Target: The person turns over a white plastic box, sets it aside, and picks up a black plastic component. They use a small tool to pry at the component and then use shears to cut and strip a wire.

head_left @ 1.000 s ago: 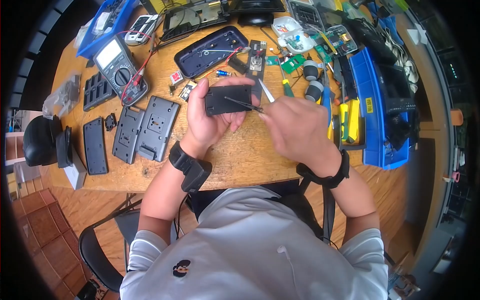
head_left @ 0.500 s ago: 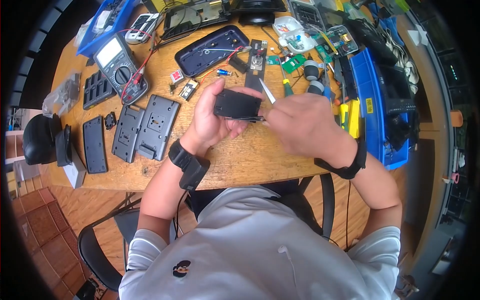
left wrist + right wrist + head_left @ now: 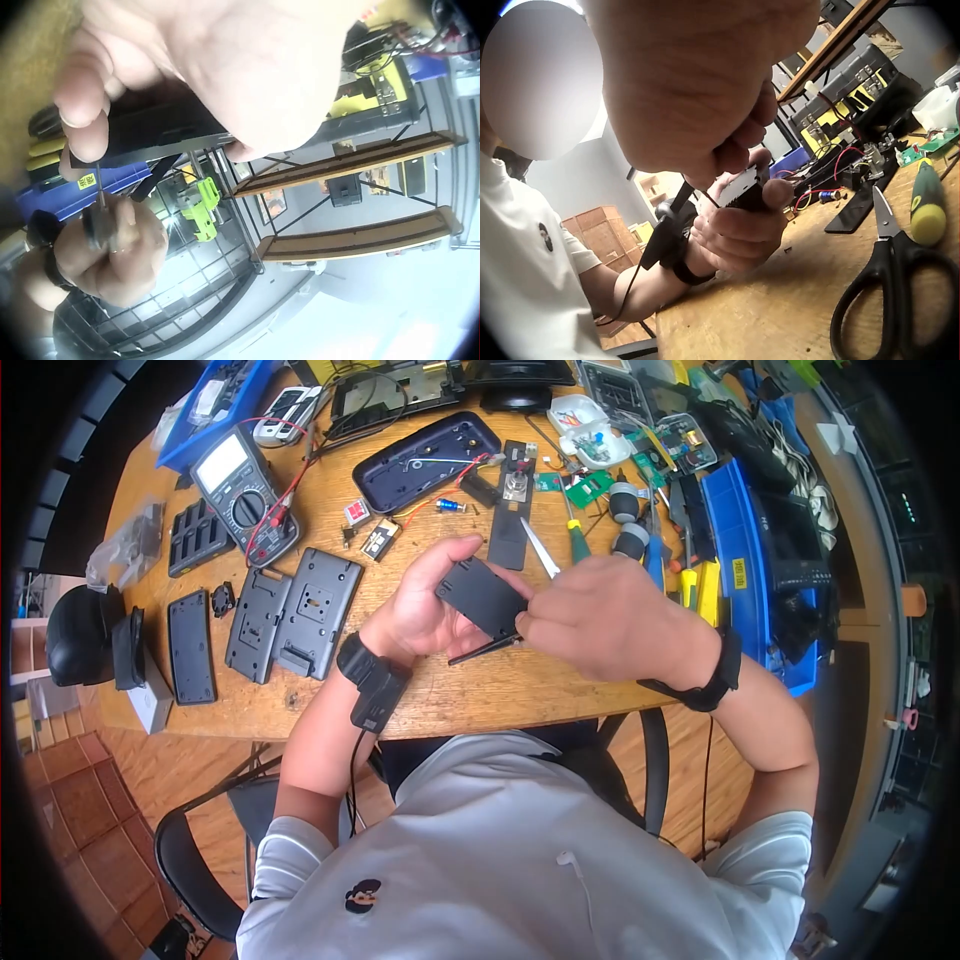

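Observation:
My left hand (image 3: 420, 605) holds a small flat black plastic case (image 3: 482, 598) tilted above the table, thumb along one edge and fingers beneath. In the right wrist view, a pale inner face of the case (image 3: 742, 186) shows. My right hand (image 3: 615, 615) pinches dark tweezers (image 3: 485, 650), whose tips point left along the case's near edge. Seen from the left wrist, the thin tool reaches up from the right hand (image 3: 120, 247) to the case's end. Scissors (image 3: 889, 277) with black handles lie on the table beside the right hand, largely covered by it in the head view.
A multimeter (image 3: 243, 500), hinged black plates (image 3: 295, 615) and a flat black cover (image 3: 191, 648) lie left. Beyond the hands are a dark blue shell (image 3: 425, 465) with wires, a battery (image 3: 380, 540) and a black strip (image 3: 508, 540). Screwdrivers and a blue bin (image 3: 740, 560) stand right.
The case has tilted clockwise and shifted right and nearer the body. The right hand has moved right and down, and the tweezers have gone from across the case's face to its near edge.

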